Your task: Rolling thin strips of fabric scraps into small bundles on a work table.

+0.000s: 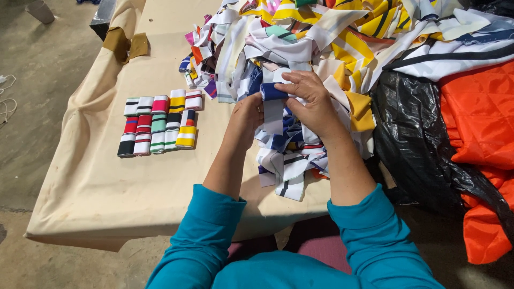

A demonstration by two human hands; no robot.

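Single head-worn view, looking steeply down, close over the table (107, 187), perhaps tilted slightly left

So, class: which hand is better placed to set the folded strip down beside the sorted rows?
Probably the left hand: it grips the blue-and-white strip and is nearer the folded rows than the right hand.

The surface (107, 182) wears a matt, cream cloth cover, lightly creased and stained. The folded strips (160, 124) and the loose heap (321, 48) are soft, matt knitted cloth with ribbed stripes. At right, the black bag (412, 139) is glossy, crinkled plastic; the orange fabric (482, 118) looks quilted, with a faint sheen. The floor (32, 107) is rough concrete.
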